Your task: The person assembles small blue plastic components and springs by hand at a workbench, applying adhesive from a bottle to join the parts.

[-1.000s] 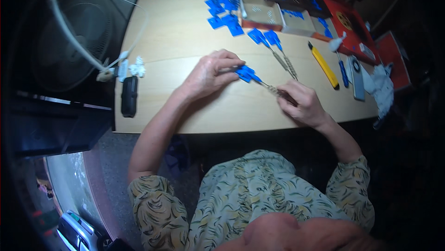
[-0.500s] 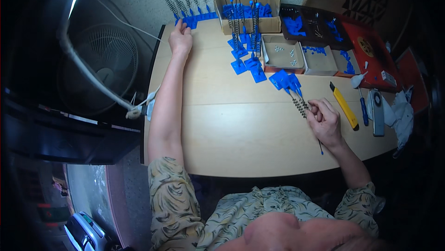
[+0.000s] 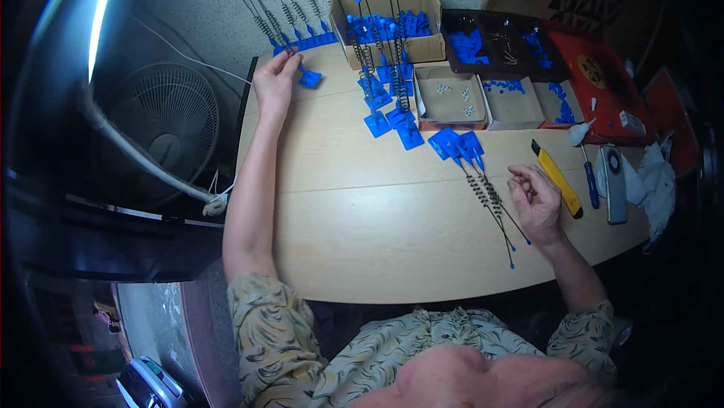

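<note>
My left hand (image 3: 273,90) is at the far left of the table, its fingers pinched on a coil-spring rod whose blue square base (image 3: 310,79) sticks out to the right. Behind it, a row of spring rods (image 3: 292,8) with blue bases stands upright along the back edge. My right hand (image 3: 537,200) rests on the table at the right, fingers loosely curled and apart from the thumb, with nothing seen in them. Beside it lies a bunch of spring rods (image 3: 483,193), their blue square bases overlapping at the far end and blue-tipped ends pointing toward me.
More spring rods (image 3: 400,91) stand mid-table before a cardboard box (image 3: 418,52) of blue parts. Small trays (image 3: 451,117) hold beads and blue pieces; a dark divided tray (image 3: 489,67) sits behind. A yellow cutter (image 3: 558,182), screwdriver (image 3: 591,182) and phone (image 3: 614,185) lie right. A fan (image 3: 170,114) stands left.
My left hand has drawn back slightly from the back row and now has a spring rod with a blue base. My right hand has moved off the lying rods, slightly right.
</note>
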Demonstrator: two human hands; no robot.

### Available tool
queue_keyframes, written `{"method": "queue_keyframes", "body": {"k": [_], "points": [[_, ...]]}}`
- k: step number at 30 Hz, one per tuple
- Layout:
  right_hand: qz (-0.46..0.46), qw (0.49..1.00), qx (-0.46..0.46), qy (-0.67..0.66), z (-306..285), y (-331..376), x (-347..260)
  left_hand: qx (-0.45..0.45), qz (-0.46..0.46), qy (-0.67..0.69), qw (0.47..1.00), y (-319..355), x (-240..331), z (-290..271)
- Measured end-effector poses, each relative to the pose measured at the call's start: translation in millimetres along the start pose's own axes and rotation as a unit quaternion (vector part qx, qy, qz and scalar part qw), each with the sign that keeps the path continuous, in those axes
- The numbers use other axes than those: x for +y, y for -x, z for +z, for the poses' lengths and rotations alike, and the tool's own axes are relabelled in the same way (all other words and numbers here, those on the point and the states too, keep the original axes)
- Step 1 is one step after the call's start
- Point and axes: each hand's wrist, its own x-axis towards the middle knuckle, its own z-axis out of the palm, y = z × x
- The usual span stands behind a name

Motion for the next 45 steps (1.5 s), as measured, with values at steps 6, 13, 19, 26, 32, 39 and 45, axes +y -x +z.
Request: {"method": "queue_keyframes", "body": {"k": [6,13,19,26,32,39,45], "points": [[0.016,0.987,-0.034,-0.159,-0.3,-17.2,-34.7,-0.205,-0.011,0.152,0.967,146.4,92.6,-0.7],[-0.085,0.981,-0.148,-0.089,43.6,-74.8,-105.3,-0.300,0.064,0.105,0.946,237.9,108.9,29.9],[-0.155,0.979,-0.111,-0.074,50.0,-67.4,-95.9,-0.377,-0.003,0.104,0.920,240.2,105.2,16.9],[-0.185,0.974,-0.120,-0.058,54.4,-65.7,-100.4,-0.417,0.163,-0.066,0.891,233.5,89.3,16.4],[-0.201,0.968,-0.128,-0.076,53.9,-65.5,-95.3,-0.435,0.169,-0.049,0.883,221.3,84.3,17.9],[-0.214,0.963,-0.138,-0.085,40.3,-56.6,-86.3,-0.444,0.163,-0.043,0.880,219.7,84.2,19.0],[-0.250,0.939,-0.225,-0.071,7.2,-26.1,-52.8,-0.454,0.132,-0.036,0.880,220.6,80.4,18.5]]}}
